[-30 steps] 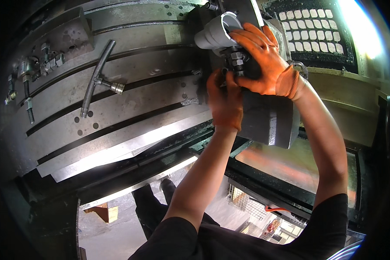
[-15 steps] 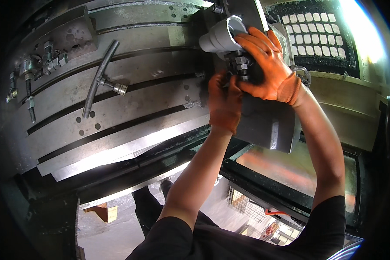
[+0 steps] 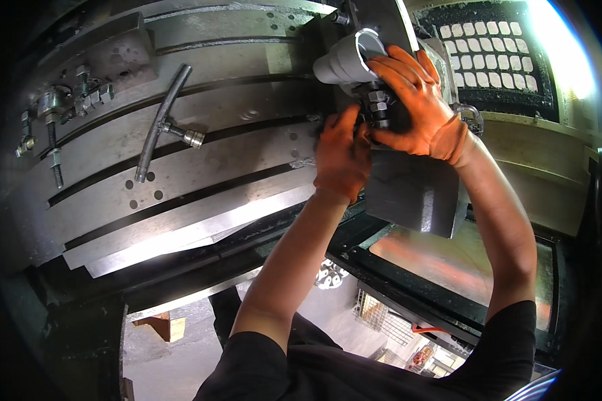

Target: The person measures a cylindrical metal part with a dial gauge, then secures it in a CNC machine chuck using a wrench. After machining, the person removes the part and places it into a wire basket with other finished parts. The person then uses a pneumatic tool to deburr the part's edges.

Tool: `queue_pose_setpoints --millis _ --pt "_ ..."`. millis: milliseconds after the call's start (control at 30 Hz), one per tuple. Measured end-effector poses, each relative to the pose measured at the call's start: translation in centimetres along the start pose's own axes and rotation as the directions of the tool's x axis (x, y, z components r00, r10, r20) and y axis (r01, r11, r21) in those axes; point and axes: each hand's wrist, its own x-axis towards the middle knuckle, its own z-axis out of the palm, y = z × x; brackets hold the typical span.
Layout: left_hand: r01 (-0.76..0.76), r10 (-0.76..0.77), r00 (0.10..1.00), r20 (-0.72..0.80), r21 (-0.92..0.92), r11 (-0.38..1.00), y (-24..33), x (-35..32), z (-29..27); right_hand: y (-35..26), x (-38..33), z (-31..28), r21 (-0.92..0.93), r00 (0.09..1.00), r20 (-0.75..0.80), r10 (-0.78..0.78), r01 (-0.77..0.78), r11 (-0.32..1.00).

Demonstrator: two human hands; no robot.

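Both my hands wear orange gloves at the right end of a slotted steel machine table [image 3: 180, 154]. My right hand [image 3: 415, 107] wraps over a threaded stud with a hex nut [image 3: 379, 107], just below a grey metal cylinder [image 3: 344, 60] that lies tilted on the table. My left hand [image 3: 341, 157] is curled against the dark area beside the stud, at the edge of a large steel block [image 3: 415, 190]. What its fingers hold is hidden.
A black T-handle wrench [image 3: 160, 127] lies on the table's middle. Clamp studs, nuts and bolts [image 3: 53, 127] sit at the far left. A gridded grate [image 3: 488, 53] is behind my right hand. Below the table edge, floor and a wire basket [image 3: 381, 321] show.
The view has drifted slightly. My left hand has shifted a little upward toward the stud; my right hand stays over the nut. The cylinder keeps its place.
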Motion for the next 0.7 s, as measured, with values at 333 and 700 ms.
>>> queue_pose_setpoints --millis 333,700 --pt "-0.086 0.060 0.972 0.225 0.109 0.990 -0.7 1.4 -2.3 0.5 0.0 0.5 -0.029 1.000 -0.005 0.018 -0.018 0.999" --pt "0.582 -0.478 0.723 0.499 -0.813 0.032 -4.1 -2.2 4.7 0.6 -0.1 0.5 -0.027 1.000 -0.009 0.027 -0.028 0.999"
